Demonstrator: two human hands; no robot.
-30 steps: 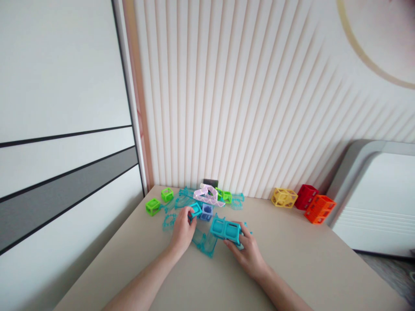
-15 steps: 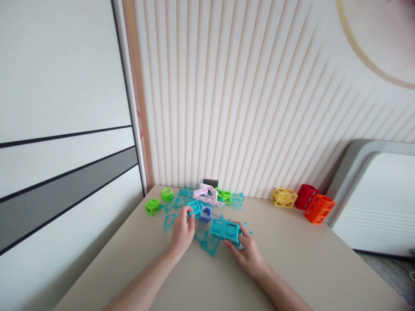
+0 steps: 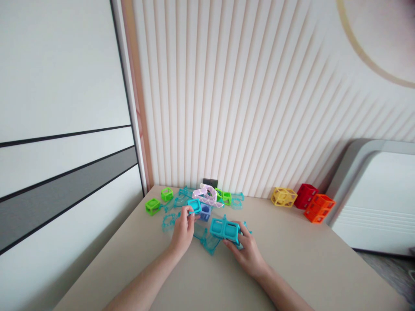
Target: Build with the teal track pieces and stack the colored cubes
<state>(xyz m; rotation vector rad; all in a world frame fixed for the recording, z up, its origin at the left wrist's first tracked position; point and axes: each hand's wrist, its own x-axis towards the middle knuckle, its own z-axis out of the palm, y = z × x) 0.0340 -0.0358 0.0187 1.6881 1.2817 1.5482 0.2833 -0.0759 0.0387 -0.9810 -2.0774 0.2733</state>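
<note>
Turquoise open-framed plastic cube [image 3: 194, 206] sits pinched between the thumb and fingers of our left hand [image 3: 183, 227], over the smooth beige tabletop [image 3: 207, 285]. With our right hand [image 3: 249, 250] we grasp a turquoise two-cell plastic block [image 3: 224, 230] by its right end, well apart from the single cube. Just beside that cube we see a blue open-sided plastic cube [image 3: 205, 213]. Translucent teal plastic pieces [image 3: 212, 244] lie near both hands, perhaps overlapping, though blur hides their outlines. Behind is a lilac patterned looped strip [image 3: 207, 198]
</note>
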